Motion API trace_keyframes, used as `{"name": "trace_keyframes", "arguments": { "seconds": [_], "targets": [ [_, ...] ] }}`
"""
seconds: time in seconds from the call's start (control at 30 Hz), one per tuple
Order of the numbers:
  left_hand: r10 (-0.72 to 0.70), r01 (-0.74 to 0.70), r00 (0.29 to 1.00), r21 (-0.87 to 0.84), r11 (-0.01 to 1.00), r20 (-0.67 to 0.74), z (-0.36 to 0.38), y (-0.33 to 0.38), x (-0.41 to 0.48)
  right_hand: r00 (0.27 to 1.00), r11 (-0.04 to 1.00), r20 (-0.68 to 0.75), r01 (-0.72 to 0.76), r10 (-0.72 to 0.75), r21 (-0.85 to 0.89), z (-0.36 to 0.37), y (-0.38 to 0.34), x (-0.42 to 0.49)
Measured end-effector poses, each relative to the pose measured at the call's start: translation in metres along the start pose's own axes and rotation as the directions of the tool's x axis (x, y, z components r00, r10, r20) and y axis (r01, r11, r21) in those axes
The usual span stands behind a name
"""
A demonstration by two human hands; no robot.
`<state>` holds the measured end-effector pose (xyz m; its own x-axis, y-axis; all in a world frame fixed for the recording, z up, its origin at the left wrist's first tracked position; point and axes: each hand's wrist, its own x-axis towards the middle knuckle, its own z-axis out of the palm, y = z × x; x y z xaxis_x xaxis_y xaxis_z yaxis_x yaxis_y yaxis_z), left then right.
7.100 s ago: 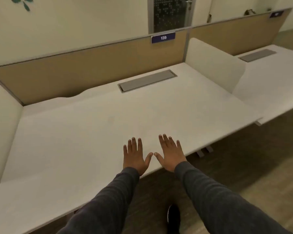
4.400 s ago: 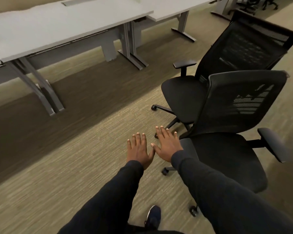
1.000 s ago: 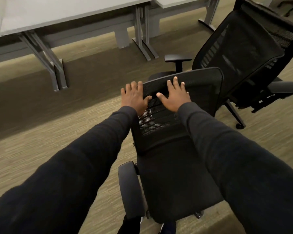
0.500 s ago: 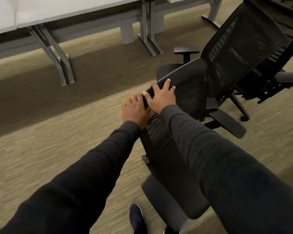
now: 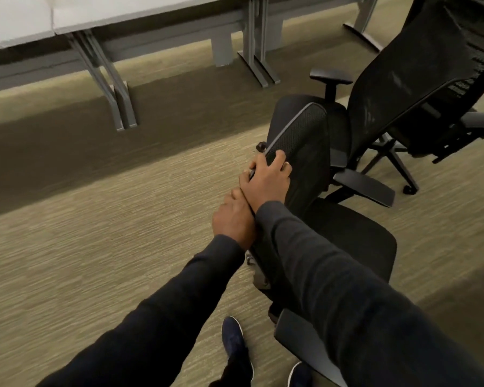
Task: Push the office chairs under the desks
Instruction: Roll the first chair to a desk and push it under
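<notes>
Your right hand (image 5: pixel 267 181) is wrapped over the left edge of the near chair's (image 5: pixel 347 238) mesh backrest, fingers curled round onto the mesh and thumb on the outer rim, so that grip is clamped on the frame. Your left hand (image 5: pixel 233 217) sits just below and behind it, pressed against the same edge of the backrest and touching your right wrist; its fingers are hidden behind the right hand, so you cannot tell whether that grip is closed around the frame or only resting against it. The near chair stands on the carpet (image 5: pixel 101 233) well out from the desks, its backrest seen almost edge-on, its seat to your right and one armrest (image 5: pixel 307 342) low in the frame under your right sleeve. A second chair (image 5: pixel 419 79), taller-backed and also black mesh, stands just beyond it to the right, its seat close behind the near chair's backrest, one armrest raised on the far side. The white desk (image 5: pixel 20 22) runs along the top of the view, with grey metal legs (image 5: pixel 115 88) beneath it and a band of shadow on the carpet in front. Neither chair is under it. Your two dark shoes show at the bottom edge, the left shoe (image 5: pixel 234 337) beside the near chair's base.
</notes>
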<state>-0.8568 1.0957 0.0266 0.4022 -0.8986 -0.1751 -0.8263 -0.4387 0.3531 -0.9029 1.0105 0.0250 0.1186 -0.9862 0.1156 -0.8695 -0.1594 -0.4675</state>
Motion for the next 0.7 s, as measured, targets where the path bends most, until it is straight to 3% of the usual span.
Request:
{"name": "trace_keyframes", "arguments": {
  "seconds": [0.17, 0.27, 0.33, 0.4, 0.47, 0.53, 0.63, 0.7],
  "targets": [
    [-0.095, 0.094, 0.995, -0.078, 0.992, -0.007, 0.009, -0.003, -0.072, 0.994, 0.989, 0.051, 0.09, -0.096, 0.115, -0.01, 0.013, -0.062],
    [-0.046, 0.105, 0.975, -0.27, 0.957, 0.217, 0.0, -0.011, -0.097, 0.982, 0.972, 0.1, 0.138, -0.159, 0.191, -0.019, 0.026, -0.091],
    [0.01, 0.075, 0.894, -0.171, 0.982, 0.448, -0.023, -0.017, -0.1, 0.97, 0.956, 0.13, 0.172, -0.207, 0.238, -0.024, 0.031, -0.108],
    [-0.064, 0.05, 0.842, 0.041, 0.998, 0.535, -0.048, -0.018, -0.095, 0.954, 0.944, 0.174, 0.195, -0.246, 0.265, -0.031, 0.037, -0.127],
    [-0.159, 0.074, 0.885, 0.205, 0.976, 0.437, -0.064, -0.008, -0.091, 0.929, 0.928, 0.222, 0.224, -0.295, 0.296, -0.042, 0.049, -0.151],
    [-0.152, 0.084, 0.955, 0.258, 0.962, 0.255, -0.07, 0.002, -0.076, 0.908, 0.907, 0.245, 0.249, -0.341, 0.339, -0.048, 0.058, -0.168],
    [0.101, -0.085, 0.994, 0.248, 0.965, -0.052, -0.057, 0.033, -0.059, 0.883, 0.878, 0.242, 0.298, -0.403, 0.374, -0.059, 0.077, -0.193],
    [0.317, -0.275, 0.944, 0.323, 0.905, -0.086, -0.042, 0.053, -0.047, 0.868, 0.868, 0.24, 0.332, -0.435, 0.369, -0.067, 0.088, -0.205]
  ]
}}
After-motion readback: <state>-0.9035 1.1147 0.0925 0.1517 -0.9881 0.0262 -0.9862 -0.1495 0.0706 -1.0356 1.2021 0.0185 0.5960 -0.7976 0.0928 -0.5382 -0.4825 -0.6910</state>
